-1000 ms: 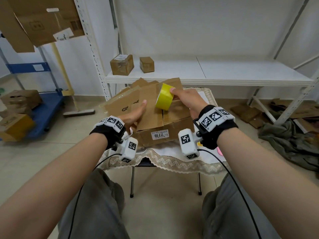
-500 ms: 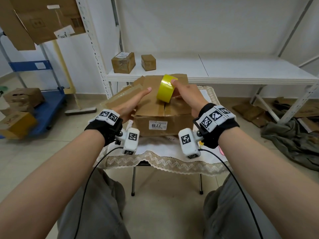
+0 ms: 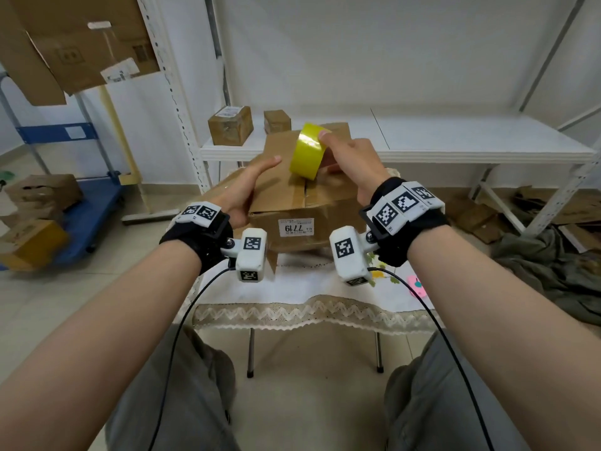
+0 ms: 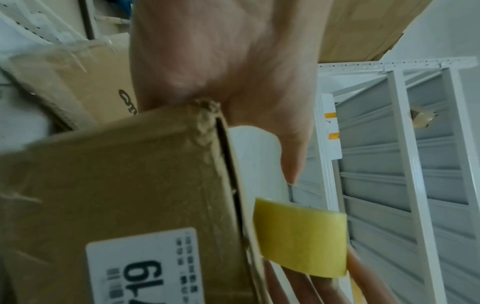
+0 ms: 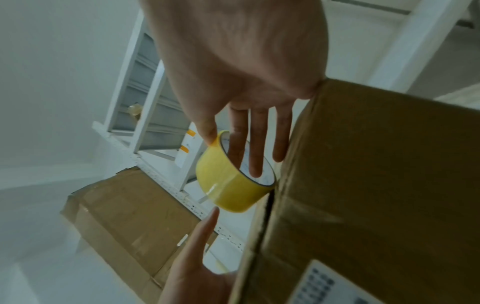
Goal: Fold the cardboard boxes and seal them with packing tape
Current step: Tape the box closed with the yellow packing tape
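Observation:
A brown cardboard box (image 3: pixel 312 229) with a white "7719" label stands on the small table, its top flaps folded down. My left hand (image 3: pixel 257 177) lies flat on the left flap with straight fingers, its palm at the box corner (image 4: pixel 221 72). My right hand (image 3: pixel 328 151) grips a yellow tape roll (image 3: pixel 307 154) standing on edge at the far end of the centre seam, thumb on the roll's outside (image 5: pixel 231 183). In the right wrist view its fingers (image 5: pixel 255 144) reach across the roll's open side, beside the box (image 5: pixel 363 185).
The table (image 3: pixel 309 288) wears a white lace-edged cloth. More flattened cardboard (image 3: pixel 224 187) lies left of the box. Two small boxes (image 3: pixel 231 125) sit on the white shelf behind. A blue cart (image 3: pixel 87 206) with boxes stands left. Cloth and cardboard scraps (image 3: pixel 546 265) lie on the floor to the right.
The box has turned to face me squarely. My right hand has carried the tape roll toward the far end of the seam, and my left hand has slid forward along the left flap.

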`<state>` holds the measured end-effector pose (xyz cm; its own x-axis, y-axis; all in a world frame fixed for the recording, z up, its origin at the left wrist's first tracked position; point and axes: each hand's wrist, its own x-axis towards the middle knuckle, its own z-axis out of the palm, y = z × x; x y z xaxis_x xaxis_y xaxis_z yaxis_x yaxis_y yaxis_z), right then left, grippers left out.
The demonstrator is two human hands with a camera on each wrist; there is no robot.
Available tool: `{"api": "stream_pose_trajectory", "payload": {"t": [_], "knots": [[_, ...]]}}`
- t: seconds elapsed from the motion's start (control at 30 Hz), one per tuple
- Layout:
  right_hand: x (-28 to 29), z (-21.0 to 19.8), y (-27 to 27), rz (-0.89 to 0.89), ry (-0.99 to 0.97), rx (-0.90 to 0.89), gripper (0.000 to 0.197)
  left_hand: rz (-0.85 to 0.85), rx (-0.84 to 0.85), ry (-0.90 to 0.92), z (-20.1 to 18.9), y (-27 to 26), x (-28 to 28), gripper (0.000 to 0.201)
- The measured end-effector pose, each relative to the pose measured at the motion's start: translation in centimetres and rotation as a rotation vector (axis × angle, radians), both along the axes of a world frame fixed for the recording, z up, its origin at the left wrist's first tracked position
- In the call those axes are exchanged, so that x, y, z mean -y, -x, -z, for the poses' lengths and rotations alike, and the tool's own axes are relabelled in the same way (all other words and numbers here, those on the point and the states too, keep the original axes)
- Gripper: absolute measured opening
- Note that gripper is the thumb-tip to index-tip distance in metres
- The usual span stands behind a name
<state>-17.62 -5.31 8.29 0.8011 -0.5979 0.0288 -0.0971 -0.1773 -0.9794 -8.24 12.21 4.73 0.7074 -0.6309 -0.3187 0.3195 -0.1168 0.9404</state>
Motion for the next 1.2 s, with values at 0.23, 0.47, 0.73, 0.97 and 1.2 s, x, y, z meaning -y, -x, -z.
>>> {"api": "stream_pose_trajectory", "payload": {"t": [0.23, 0.47, 0.73, 0.97, 1.2], "knots": [[0.4, 2.9, 1.5, 0.025, -0.030, -0.133, 0.066, -0.062, 0.029, -0.080, 1.5, 0.6, 0.4, 0.059], [1.1, 2.6, 2.2, -0.014, -0.064, -0.179, 0.067, -0.112, -0.075, -0.120, 1.9, 0.7, 0.2, 0.084], [1.0, 2.1, 2.8, -0.082, -0.037, -0.225, 0.072, -0.122, -0.181, -0.145, 3.7, 1.5, -0.9, 0.084], [1.1, 1.7, 2.4, -0.054, -0.067, -0.193, 0.069, -0.064, -0.158, -0.153, 1.9, 2.0, -1.4, 0.094], [1.4, 3.0, 2.1, -0.017, -0.096, -0.169, 0.078, -0.302, -0.195, -0.169, 3.2, 4.9, -2.3, 0.098]]}}
